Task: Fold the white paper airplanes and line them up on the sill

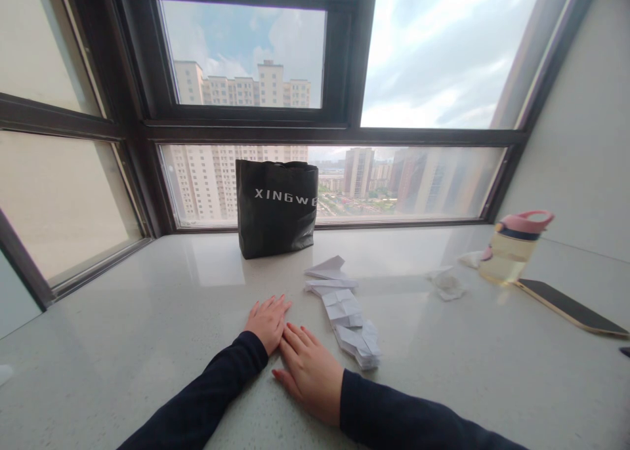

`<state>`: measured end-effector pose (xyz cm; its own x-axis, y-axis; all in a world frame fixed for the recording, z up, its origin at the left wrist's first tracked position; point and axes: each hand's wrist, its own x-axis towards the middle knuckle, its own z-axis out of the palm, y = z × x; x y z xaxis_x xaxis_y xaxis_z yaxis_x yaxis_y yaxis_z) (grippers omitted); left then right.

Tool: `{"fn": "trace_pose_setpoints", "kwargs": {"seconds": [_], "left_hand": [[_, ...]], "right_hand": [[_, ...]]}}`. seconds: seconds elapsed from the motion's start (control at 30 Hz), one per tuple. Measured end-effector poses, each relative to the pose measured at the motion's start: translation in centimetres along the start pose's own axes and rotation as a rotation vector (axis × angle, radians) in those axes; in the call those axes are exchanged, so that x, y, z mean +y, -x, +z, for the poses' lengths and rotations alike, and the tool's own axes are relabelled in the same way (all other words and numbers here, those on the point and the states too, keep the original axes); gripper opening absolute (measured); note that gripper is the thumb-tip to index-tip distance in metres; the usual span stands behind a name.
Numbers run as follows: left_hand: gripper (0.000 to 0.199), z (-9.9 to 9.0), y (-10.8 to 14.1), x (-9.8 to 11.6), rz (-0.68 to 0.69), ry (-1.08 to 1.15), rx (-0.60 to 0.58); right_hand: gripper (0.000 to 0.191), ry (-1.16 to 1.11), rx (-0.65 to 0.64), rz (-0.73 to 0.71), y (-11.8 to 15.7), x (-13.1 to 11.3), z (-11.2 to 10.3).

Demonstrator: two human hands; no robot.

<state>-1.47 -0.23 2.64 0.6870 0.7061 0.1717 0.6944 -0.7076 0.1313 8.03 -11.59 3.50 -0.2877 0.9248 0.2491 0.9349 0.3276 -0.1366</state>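
Observation:
My left hand lies flat on the pale speckled counter, its fingers stretched out. Just in front of me and to the right, my right hand also rests flat, its fingertips touching or almost touching the left hand. Neither hand holds anything. Beyond my right hand is a stack of folded white paper pieces. Another folded square paper lies against it, and further off are a flat folded strip and a pointed folded paper.
A black bag with white lettering stands by the window. At the right are a pink-lidded bottle holding pale liquid, a dark phone-like slab and a crumpled tissue. Dark window frames border the counter's back.

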Motion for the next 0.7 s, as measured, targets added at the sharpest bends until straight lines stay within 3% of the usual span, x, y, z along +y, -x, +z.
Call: {"fn": "trace_pose_setpoints", "kwargs": {"seconds": [0.7], "left_hand": [[0.044,0.05,-0.02,0.06,-0.002,-0.007,-0.002]], "right_hand": [[0.05,0.004,0.006,-0.006,-0.03,0.09,0.12]]}}
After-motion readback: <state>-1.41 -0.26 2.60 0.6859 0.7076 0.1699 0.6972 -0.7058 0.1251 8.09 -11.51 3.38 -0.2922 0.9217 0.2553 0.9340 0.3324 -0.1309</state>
